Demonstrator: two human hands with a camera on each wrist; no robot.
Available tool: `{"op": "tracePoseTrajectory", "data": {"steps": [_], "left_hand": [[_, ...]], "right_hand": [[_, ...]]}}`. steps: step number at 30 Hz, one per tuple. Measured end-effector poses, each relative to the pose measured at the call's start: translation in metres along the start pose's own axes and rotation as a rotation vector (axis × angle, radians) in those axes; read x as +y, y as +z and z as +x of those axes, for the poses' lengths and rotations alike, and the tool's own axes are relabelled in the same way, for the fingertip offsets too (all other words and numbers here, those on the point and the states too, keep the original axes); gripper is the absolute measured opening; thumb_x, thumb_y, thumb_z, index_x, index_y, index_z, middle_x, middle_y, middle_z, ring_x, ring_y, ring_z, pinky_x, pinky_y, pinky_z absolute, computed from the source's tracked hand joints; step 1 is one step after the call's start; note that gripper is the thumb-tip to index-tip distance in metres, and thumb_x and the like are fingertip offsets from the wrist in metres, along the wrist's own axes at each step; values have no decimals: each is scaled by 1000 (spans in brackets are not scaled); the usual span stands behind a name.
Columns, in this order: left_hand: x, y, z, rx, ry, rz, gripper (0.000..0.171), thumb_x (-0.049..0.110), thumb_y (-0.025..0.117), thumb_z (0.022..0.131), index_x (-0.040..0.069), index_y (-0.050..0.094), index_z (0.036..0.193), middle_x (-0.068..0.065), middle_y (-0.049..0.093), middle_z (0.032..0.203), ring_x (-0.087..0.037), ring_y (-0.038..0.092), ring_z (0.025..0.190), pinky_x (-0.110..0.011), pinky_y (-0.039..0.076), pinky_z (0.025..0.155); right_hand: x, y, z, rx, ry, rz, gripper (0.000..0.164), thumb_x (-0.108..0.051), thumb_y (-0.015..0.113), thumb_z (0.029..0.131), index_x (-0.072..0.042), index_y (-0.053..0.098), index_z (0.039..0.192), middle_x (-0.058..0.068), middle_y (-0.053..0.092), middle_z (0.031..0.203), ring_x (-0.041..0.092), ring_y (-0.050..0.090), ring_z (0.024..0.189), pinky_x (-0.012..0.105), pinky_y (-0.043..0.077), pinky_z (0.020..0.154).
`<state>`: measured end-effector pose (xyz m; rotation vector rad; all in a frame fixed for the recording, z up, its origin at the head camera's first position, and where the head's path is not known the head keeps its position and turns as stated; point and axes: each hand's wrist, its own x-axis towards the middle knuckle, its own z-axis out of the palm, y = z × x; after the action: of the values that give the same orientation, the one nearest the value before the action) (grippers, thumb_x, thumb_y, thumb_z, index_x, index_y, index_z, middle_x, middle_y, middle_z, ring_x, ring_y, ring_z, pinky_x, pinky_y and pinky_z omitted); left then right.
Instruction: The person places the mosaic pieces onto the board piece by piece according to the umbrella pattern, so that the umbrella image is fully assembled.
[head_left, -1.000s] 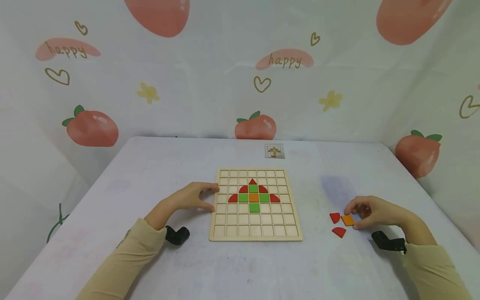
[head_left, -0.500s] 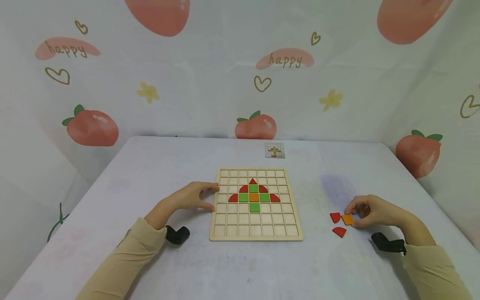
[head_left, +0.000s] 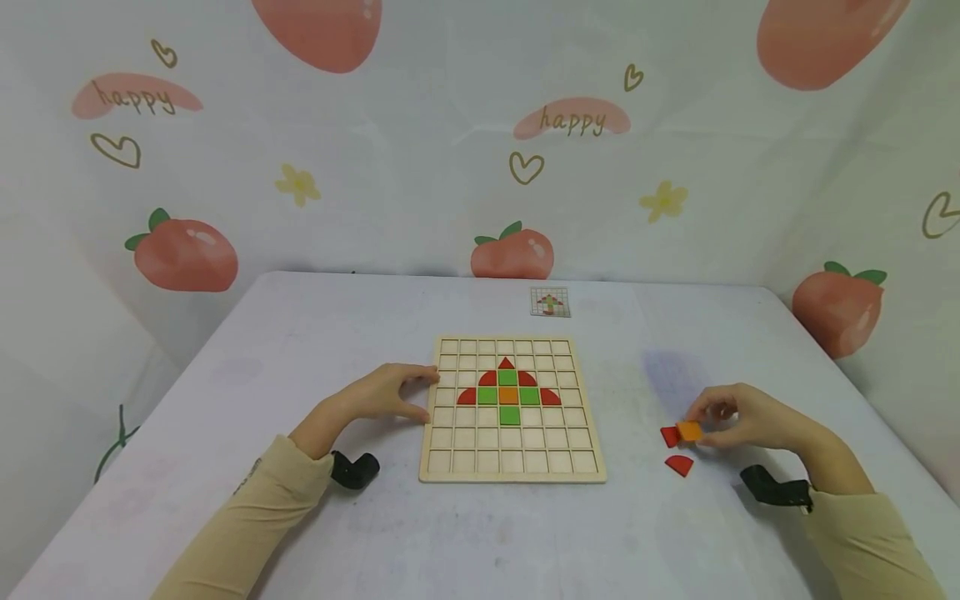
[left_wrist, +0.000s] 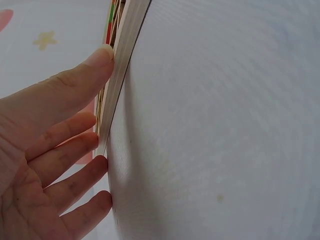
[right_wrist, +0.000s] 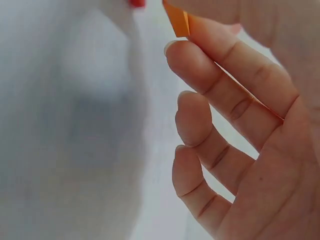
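An orange square tile (head_left: 689, 431) is pinched between the thumb and index finger of my right hand (head_left: 750, 417), raised just off the table. In the right wrist view, the tile's edge (right_wrist: 177, 21) shows between the fingertips. Two red quarter-round tiles lie by it: one red tile (head_left: 670, 437) partly behind the orange one, another red tile (head_left: 679, 465) nearer me. My left hand (head_left: 382, 392) touches the left edge of a wooden grid board (head_left: 465, 461) with thumb and fingertips, fingers fairly straight. On the board, red, green and orange tiles form a tree-like shape around an orange centre tile (head_left: 507, 396).
A small pattern card (head_left: 551, 302) with a similar shape lies behind the board. Black wrist devices sit at the left wrist (head_left: 356, 471) and the right wrist (head_left: 776, 486). A printed cloth (head_left: 420, 167) hangs behind the white table (head_left: 322, 533).
My right hand has lifted the orange tile from the table and shifted it slightly left, over part of a red tile. My left hand stays at the board's edge.
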<state>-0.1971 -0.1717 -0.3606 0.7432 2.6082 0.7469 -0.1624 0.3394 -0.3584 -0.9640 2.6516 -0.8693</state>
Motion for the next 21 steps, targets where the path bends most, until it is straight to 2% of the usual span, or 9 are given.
{"op": "tracePoseTrajectory", "data": {"steps": [8,16,18,21], "left_hand": [[0,0,1,-5,-8,-1,61,25,77,76,3,55,128,-16,43,144,-34,37,136,-48,34,111],[-2,0,1,-4,-1,6,62,25,77,75,3,55,128,-17,43,144,-35,36,136,-49,34,110],[-1,0,1,-4,-5,4,62,25,77,75,3,55,128,-16,43,144,-35,36,136,-48,34,110],[-1,0,0,-2,-6,5,62,25,77,76,2,55,128,-16,43,144,-34,36,136,-48,34,111]], "right_hand": [[-23,7,20,-9,-98,-2,20,-12,77,75,-15,66,91,-8,63,82,8,53,70,19,46,62],[-44,19,43,-37,-82,-17,17,-15,76,76,-18,67,91,-8,64,84,7,54,73,19,47,66],[-49,22,48,-58,-59,7,17,-15,75,77,-18,66,91,-7,64,86,9,53,75,18,49,60],[-55,28,57,-72,-59,13,16,-17,74,78,-19,66,92,-7,65,87,11,54,76,20,51,62]]}}
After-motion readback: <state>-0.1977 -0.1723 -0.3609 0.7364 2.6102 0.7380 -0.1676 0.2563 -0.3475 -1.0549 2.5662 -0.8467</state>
